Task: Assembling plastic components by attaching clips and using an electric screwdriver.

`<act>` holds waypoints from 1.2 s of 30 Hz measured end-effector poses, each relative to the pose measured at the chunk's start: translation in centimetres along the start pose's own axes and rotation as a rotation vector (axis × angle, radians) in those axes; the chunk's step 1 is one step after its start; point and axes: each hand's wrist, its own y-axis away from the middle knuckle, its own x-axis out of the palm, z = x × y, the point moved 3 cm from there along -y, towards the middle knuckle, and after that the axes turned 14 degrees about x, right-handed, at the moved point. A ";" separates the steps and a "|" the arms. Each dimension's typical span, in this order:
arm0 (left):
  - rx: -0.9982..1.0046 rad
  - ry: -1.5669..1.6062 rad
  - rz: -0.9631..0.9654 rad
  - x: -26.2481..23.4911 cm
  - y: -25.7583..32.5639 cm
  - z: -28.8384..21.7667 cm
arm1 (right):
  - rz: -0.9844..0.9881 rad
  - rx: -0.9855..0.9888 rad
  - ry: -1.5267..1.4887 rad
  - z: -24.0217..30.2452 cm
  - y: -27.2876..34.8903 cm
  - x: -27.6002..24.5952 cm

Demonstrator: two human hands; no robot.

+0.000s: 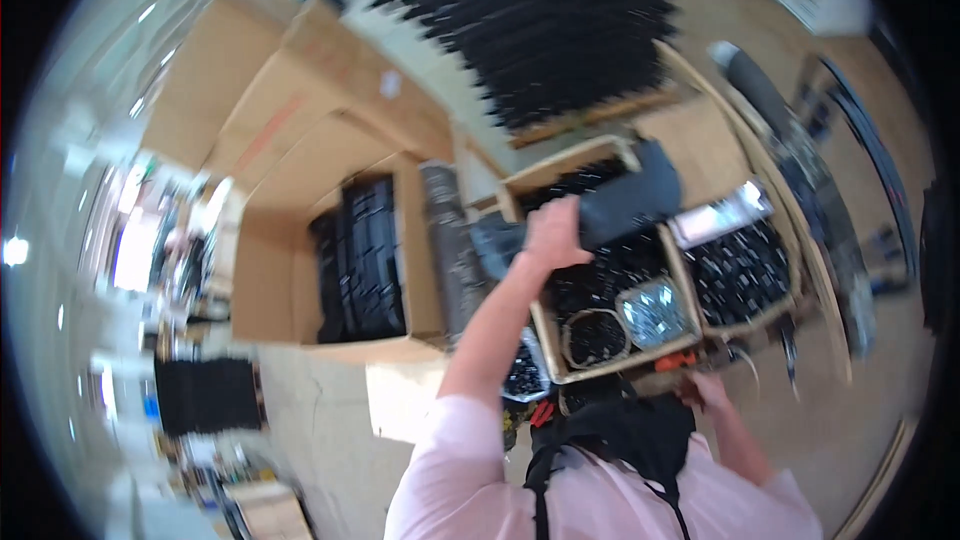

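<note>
Head view: right hand (708,389) blurred, half-hidden.

Bright daylight, blurred by motion

Glare burns out the far left; everything smears, worst at the rim, where fisheye bending curves straight edges into a black surround.

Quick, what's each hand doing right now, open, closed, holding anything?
Left hand: closed on a dark grey flat piece over the wooden tray.
Right hand: low by the tray's front edge; grip cannot be told.

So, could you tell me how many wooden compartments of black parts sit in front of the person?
2: one wooden compartment under the left hand, another to its right. Blur may hide more.
</note>
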 end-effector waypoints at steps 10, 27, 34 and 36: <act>-0.067 -0.177 0.123 2.7 0.4 3.9 | -0.079 0.006 0.107 -0.6 -2.6 -2.0; -1.138 -0.094 -0.586 -20.1 32.6 22.3 | -0.200 0.030 0.342 -0.6 -2.8 -5.8; -1.178 0.463 -0.723 -21.2 38.8 31.1 | -0.186 0.033 0.226 -1.8 -2.6 -5.0; -1.163 0.459 -0.670 -21.7 38.1 31.7 | -0.256 0.017 0.289 -2.2 -2.0 -4.7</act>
